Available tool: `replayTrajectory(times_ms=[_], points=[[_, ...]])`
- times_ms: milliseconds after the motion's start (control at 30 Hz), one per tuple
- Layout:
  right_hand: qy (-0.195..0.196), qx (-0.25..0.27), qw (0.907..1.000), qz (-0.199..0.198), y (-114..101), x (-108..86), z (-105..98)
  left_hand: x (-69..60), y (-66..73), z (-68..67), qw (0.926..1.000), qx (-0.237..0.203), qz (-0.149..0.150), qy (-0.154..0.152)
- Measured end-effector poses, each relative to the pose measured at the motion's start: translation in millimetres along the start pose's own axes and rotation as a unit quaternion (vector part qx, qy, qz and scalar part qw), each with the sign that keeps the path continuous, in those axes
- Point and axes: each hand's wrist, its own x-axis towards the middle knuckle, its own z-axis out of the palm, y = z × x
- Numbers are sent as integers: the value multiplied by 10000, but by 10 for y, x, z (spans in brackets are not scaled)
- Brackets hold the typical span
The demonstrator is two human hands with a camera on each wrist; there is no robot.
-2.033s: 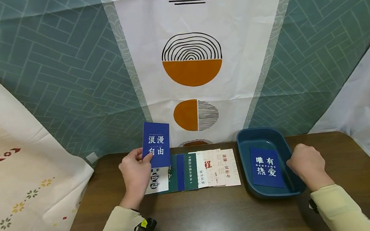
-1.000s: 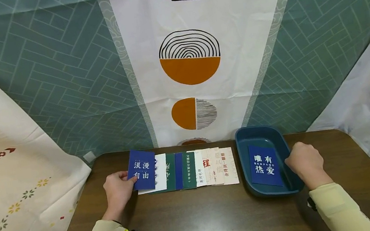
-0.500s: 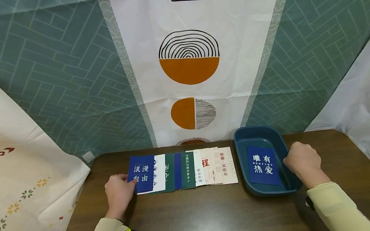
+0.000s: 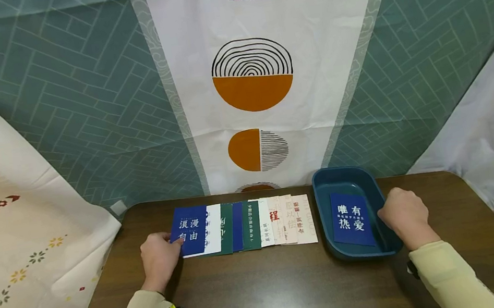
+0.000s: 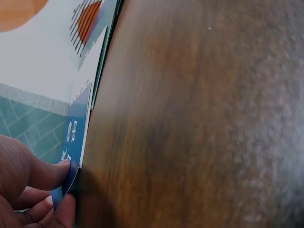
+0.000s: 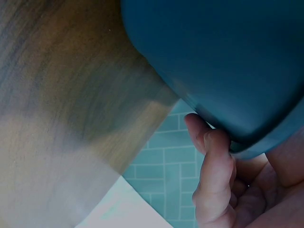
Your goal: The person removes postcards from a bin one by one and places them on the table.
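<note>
My left hand (image 4: 159, 258) pinches the left edge of a dark blue card (image 4: 192, 222) with white characters. That card lies at the left end of an overlapping row of cards, partly over a white one (image 4: 213, 232). In the left wrist view, thumb and fingers hold the corner of the blue card (image 5: 78, 116), slightly bent. My right hand (image 4: 405, 216) grips the right rim of a dark teal plastic tub (image 4: 385, 245); its fingers curl at the rim in the right wrist view. Another blue card (image 4: 351, 219) with white characters lies inside the tub.
Green cards (image 4: 251, 227), white and cream cards (image 4: 304, 219) continue the row rightward to near the tub. The brown wooden table (image 4: 266, 293) spreads in front. A patterned cloth (image 4: 252, 58) hangs behind the table's far edge.
My left hand has brought the blue card down and leftward from above the row onto its left end, then squared it up a little. My right hand keeps its hold on the tub.
</note>
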Motion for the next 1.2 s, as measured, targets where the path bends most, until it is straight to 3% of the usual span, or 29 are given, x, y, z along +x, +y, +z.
replayTrajectory(times_ms=[300, 467, 633, 767, 867, 967, 1200], points=[[-97, 14, 9999, 49, -9, -25, -34, -34, 65, -38, 9998, 16, 120, 139], [-84, -9, 9999, 59, -5, -32, -32, -85, 201, -4, 9973, 222, 460, 537], [-33, 3, 10000, 20, -20, -20, -36, -110, 559, -30, 9909, 38, 906, 993], [-69, 6, 10000, 44, -22, -17, -37, -138, 918, -18, 9826, -389, 1441, 1107], [-76, 19, 10000, 48, -12, -14, -30, -196, 1188, 43, 9762, -694, 1788, 1010], [-60, 26, 10000, 41, -4, -10, -22, -292, 1459, 129, 9740, -872, 1941, 779], [-58, 68, 10000, 34, 1, 3, -7, -515, 2018, 313, 9678, -829, 2357, 286]])
